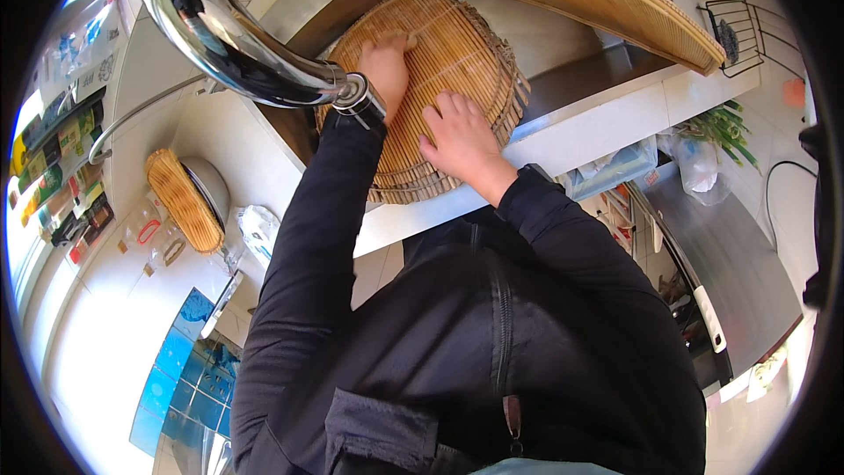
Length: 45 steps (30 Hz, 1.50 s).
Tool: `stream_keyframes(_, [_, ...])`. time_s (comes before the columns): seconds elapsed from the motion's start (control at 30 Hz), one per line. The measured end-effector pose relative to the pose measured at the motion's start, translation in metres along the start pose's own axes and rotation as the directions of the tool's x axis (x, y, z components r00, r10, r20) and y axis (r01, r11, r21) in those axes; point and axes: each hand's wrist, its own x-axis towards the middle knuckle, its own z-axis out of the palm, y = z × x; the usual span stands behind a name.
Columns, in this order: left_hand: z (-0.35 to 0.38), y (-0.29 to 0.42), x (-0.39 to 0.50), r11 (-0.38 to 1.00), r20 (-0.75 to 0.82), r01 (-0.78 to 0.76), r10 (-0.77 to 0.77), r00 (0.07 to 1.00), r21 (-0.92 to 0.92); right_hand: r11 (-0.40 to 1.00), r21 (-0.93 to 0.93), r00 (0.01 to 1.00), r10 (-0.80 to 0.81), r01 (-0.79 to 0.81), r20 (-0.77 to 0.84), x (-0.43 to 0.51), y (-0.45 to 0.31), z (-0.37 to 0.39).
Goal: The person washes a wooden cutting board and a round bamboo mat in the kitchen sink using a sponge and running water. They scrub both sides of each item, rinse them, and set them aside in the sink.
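A round mat of thin wooden or reed slats (455,33) with a rough, layered edge lies tilted over the sink in front of me. My left hand (384,72) presses on its upper left part with curled fingers. Something pale shows at those fingertips, too small to name. My right hand (461,138) rests on the mat's lower right, palm down, fingers spread a little. The chrome faucet (244,46) hangs over my left wrist and partly covers it.
A large woven bamboo tray (587,0) leans across the sink (527,26) at the upper right. A wire rack (745,33) stands beyond it. On the left counter are an oval wicker basket (184,201) and clear bottles. Green stalks (722,132) lie at right.
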Motion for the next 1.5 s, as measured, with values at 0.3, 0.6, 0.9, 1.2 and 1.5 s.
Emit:
stream_keyframes(0.3, [-0.016, 0.025, -0.01, 0.996, 0.099, -0.048, 0.055, 0.994, -0.079, 1.0, 0.016, 0.999, -0.024, 0.023, 0.04, -0.003, 0.004, 0.003])
stream_keyframes(0.6, [-0.006, 0.026, 0.013, 0.973, 0.135, -0.178, 0.199, 0.971, -0.15, 0.996, 0.09, 0.997, 0.001, 0.007, -0.078, -0.005, 0.004, 0.008])
stream_keyframes(0.9, [0.002, 0.017, 0.025, 0.943, 0.221, -0.147, 0.218, 0.951, -0.299, 0.995, 0.103, 0.999, -0.001, 0.005, -0.039, -0.005, 0.006, 0.009])
stream_keyframes(1.2, [0.007, 0.021, 0.048, 0.893, -0.022, -0.358, 0.366, 0.93, -0.275, 0.999, 0.031, 0.999, -0.029, 0.03, -0.038, -0.007, 0.007, 0.014])
stream_keyframes(1.5, [0.011, 0.023, 0.07, 0.94, -0.045, -0.303, 0.3, 0.953, -0.158, 0.999, 0.047, 0.999, -0.025, 0.026, -0.025, -0.008, 0.01, 0.015])
